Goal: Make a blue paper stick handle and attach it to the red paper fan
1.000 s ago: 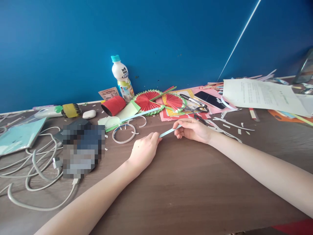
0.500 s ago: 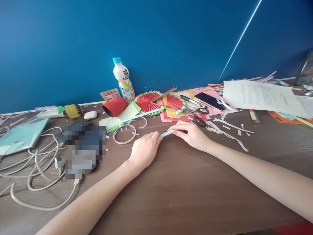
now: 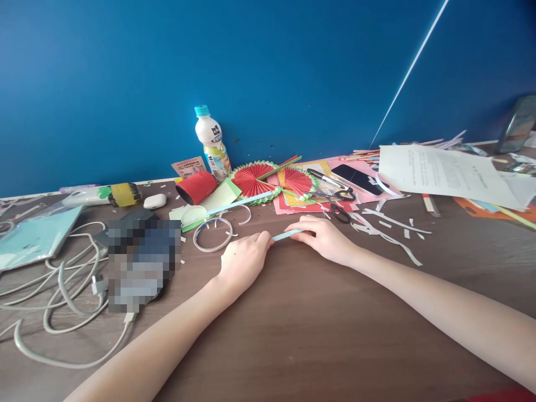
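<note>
A narrow light-blue paper strip (image 3: 285, 235) lies on the brown table (image 3: 318, 329) between my two hands. My left hand (image 3: 245, 261) pinches its left end with closed fingers. My right hand (image 3: 324, 237) covers its right end, fingers curled and pressed down on it. Black scissors (image 3: 340, 204) lie just behind my right hand. A white paper ring (image 3: 212, 234) lies to the left of my left hand.
Red and green pleated paper fans (image 3: 255, 178), a red cup on its side (image 3: 196, 187), a drink bottle (image 3: 213, 142), a phone (image 3: 362, 178) and printed sheets (image 3: 444, 173) crowd the back. White cables (image 3: 62, 290) and a blurred dark object (image 3: 140, 262) lie left. Paper scraps (image 3: 393, 231) are scattered right.
My right hand has slid left along the strip toward my left hand, so less of the strip shows between them. My left hand has stayed in place.
</note>
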Demonstrator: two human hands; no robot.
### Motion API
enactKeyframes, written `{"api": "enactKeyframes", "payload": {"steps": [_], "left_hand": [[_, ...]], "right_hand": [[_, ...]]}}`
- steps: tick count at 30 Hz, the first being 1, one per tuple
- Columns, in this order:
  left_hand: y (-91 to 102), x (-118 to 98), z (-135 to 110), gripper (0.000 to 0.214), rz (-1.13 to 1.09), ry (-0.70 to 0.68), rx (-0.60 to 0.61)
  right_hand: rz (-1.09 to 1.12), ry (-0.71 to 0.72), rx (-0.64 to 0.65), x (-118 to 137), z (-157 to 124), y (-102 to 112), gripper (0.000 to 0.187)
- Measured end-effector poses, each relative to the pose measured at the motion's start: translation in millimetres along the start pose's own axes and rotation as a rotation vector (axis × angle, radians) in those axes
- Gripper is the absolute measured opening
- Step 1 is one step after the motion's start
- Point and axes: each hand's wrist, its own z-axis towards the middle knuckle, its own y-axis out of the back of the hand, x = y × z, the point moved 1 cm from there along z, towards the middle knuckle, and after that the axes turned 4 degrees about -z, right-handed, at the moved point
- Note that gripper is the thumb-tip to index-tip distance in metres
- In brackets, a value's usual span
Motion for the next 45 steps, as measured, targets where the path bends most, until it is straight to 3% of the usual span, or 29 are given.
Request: {"api": "enactKeyframes", "payload": {"steps": [5, 14, 21, 25, 29, 31, 33, 36, 40, 45], "left_hand": [[1.0, 2.8, 1.9, 0.031, -0.054, -0.014, -0.033], [-0.8, 13.3, 5.6, 0.021, -0.036, -0.148, -0.260], [1.9, 26.1, 8.9, 0.026, -0.054, -0.179, -0.270], [13.2, 33.3, 10.6, 0.028, -0.017, -0.083, -0.286], [35.0, 50.4, 5.1, 0.023, -0.011, 0.180, -0.398], [40.7, 60.2, -2.4, 0.020, -0.041, 0.288, -0.342], [39.4, 67.5, -12.6, 0.021, -0.088, 0.291, -0.235], [28.1, 73.1, -27.8, 0.018, -0.159, 0.184, -0.126], [16.8, 76.1, -37.6, 0.014, -0.143, 0.196, -0.115], [29.0, 73.0, -38.9, 0.011, -0.368, 0.255, -0.225]], "right_hand": [[0.004, -0.032, -0.006, 1.0, 1.3, 0.2, 0.025], [0.070, -0.115, -0.076, -1.1, 5.0, 3.4, 0.023], [0.177, -0.137, -0.070, 2.2, 5.3, 5.9, 0.024], [0.231, -0.219, -0.087, -0.4, 4.3, 5.4, 0.025], [0.237, -0.220, -0.191, 2.0, 5.7, 10.9, 0.029], [0.221, -0.190, -0.254, 6.8, 10.6, 17.9, 0.030], [0.178, -0.167, -0.317, 11.7, 19.3, 25.9, 0.031], [0.070, -0.093, -0.305, 15.1, 39.0, 31.8, 0.032], [-0.089, -0.022, -0.264, 10.1, 68.0, 20.6, 0.032], [-0.207, -0.106, -0.236, 2.7, 88.0, -2.4, 0.030]]}}
